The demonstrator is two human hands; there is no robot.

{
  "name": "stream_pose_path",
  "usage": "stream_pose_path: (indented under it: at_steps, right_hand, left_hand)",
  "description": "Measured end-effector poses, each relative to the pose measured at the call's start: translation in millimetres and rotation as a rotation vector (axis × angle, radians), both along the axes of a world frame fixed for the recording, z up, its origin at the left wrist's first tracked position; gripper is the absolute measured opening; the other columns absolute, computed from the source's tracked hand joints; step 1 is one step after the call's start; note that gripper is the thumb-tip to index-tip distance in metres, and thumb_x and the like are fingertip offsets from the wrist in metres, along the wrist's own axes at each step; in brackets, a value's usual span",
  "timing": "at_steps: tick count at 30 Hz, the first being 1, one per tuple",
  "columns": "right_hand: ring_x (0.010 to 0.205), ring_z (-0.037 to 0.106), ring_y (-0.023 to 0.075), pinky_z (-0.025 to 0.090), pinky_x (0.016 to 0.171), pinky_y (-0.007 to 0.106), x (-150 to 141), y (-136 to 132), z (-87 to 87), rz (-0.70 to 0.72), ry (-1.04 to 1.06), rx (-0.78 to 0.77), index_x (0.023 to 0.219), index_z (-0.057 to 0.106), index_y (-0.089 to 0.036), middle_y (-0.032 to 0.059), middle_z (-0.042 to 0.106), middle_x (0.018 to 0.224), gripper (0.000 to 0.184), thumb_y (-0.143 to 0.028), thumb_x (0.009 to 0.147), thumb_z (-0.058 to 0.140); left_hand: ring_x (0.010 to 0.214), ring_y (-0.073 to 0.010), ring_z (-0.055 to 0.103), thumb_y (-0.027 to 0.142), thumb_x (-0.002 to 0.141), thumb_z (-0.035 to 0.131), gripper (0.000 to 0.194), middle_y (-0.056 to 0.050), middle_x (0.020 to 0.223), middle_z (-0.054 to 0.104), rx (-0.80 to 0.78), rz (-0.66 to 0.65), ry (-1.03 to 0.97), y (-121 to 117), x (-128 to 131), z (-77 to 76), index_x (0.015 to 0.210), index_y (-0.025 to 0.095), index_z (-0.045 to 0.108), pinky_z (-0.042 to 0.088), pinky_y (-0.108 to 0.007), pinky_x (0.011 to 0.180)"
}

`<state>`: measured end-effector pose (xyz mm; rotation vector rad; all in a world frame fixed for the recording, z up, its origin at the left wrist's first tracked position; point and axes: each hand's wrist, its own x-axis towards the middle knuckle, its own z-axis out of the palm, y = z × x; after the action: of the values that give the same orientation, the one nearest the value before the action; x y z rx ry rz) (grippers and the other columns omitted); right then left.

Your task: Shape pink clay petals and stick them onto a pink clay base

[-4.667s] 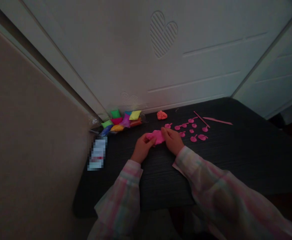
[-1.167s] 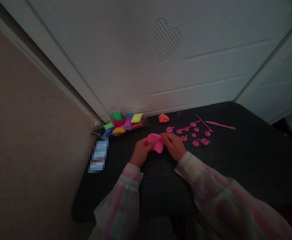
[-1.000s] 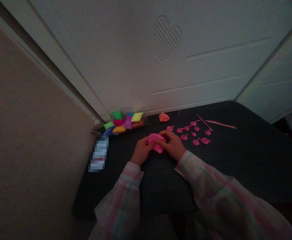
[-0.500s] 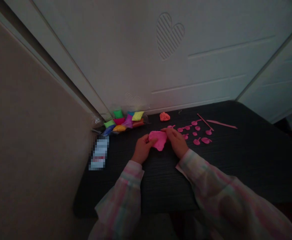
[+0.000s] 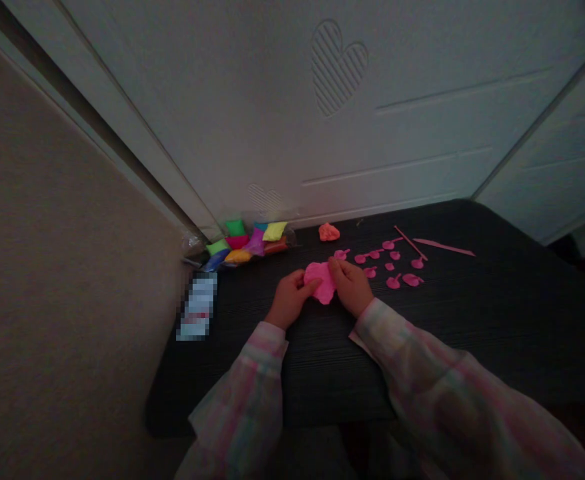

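Note:
A flattened sheet of pink modelling clay (image 5: 322,283) is held up between my two hands over the dark table. My left hand (image 5: 289,298) grips its left edge, thumb lying across the front. On the other side, my right hand (image 5: 353,285) pinches the upper right edge between thumb and fingers. Just beyond the right hand, several small pink clay pieces with thin tails, such as this one (image 5: 413,280), lie scattered on the tabletop. Behind the sheet sits a crumpled lump of orange-pink clay (image 5: 329,232).
Coloured clay packets (image 5: 239,256) in clear plastic lie at the back left. Nearer is a blurred-out pale rectangular item (image 5: 198,307). A thin pink stick (image 5: 411,243) and a pink clay knife (image 5: 445,247) rest at the right. A white panel (image 5: 272,133) borders the table's (image 5: 332,373) back.
The clay sheet has shifted slightly right and turned in my fingers. My right hand has moved from its top corner onto its right edge, uncovering a small pink piece behind.

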<state>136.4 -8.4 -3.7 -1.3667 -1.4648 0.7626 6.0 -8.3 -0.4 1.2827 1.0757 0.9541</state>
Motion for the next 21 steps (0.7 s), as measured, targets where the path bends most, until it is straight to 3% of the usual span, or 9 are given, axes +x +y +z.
stream_pose_path:
  at_steps: [3, 8, 13, 16, 21]
  right_hand:
    - [0.048, 0.037, 0.008, 0.029, 0.046, 0.02, -1, 0, 1.2, 0.02, 0.072, -0.035, 0.053, 0.043, -0.016, -0.0041, 0.039, 0.048, 0.035, -0.039, 0.076, 0.029]
    - [0.058, 0.045, 0.0096, 0.036, 0.055, 0.021, -5, -1, 0.6, 0.221, 0.116, -0.075, 0.071, 0.053, -0.016, -0.0017, 0.05, 0.062, 0.023, -0.033, 0.072, 0.039]
    - [0.069, 0.053, 0.0119, 0.041, 0.066, 0.026, -8, -1, -4.9, 0.239, 0.198, -0.12, 0.084, 0.05, -0.016, 0.0025, 0.056, 0.077, 0.021, -0.028, 0.067, 0.046]
    - [0.069, 0.055, 0.0117, 0.044, 0.066, 0.027, -9, -1, -2.9, 0.219, 0.234, -0.122, 0.093, 0.046, -0.018, 0.0041, 0.055, 0.088, 0.028, -0.023, 0.065, 0.047]
    - [0.07, 0.055, 0.0148, 0.045, 0.064, 0.028, -10, -6, 2.6, 0.17, 0.183, -0.082, 0.082, 0.049, -0.018, 0.0036, 0.057, 0.079, 0.019, -0.029, 0.067, 0.045]
  left_hand:
    - [0.058, -0.008, 0.049, 0.025, 0.058, 0.058, 0.02, 0.002, 0.065, 0.055, -0.062, 0.091, -0.133, 2, -1, -1.3, 0.073, 0.013, 0.055, 0.037, -0.02, 0.056]
    - [0.062, -0.0071, 0.05, 0.023, 0.06, 0.057, 0.02, 0.001, 0.07, 0.055, -0.137, 0.292, -0.463, 5, -5, -0.4, 0.077, 0.013, 0.053, 0.038, -0.02, 0.061]
    - [0.064, -0.0087, 0.051, 0.023, 0.06, 0.057, 0.017, -0.001, 0.072, 0.056, -0.216, 0.31, -0.503, 4, -6, 3.9, 0.074, 0.013, 0.054, 0.039, -0.021, 0.062]
    - [0.07, -0.0118, 0.052, 0.025, 0.061, 0.055, 0.022, -0.003, 0.077, 0.057, -0.197, 0.236, -0.439, 2, -5, 6.9, 0.079, 0.013, 0.055, 0.038, -0.025, 0.067]
    - [0.066, -0.0141, 0.049, 0.027, 0.06, 0.054, 0.022, -0.003, 0.071, 0.058, 0.006, 0.201, 0.034, -1, -8, 4.7, 0.075, 0.011, 0.056, 0.036, -0.023, 0.061]
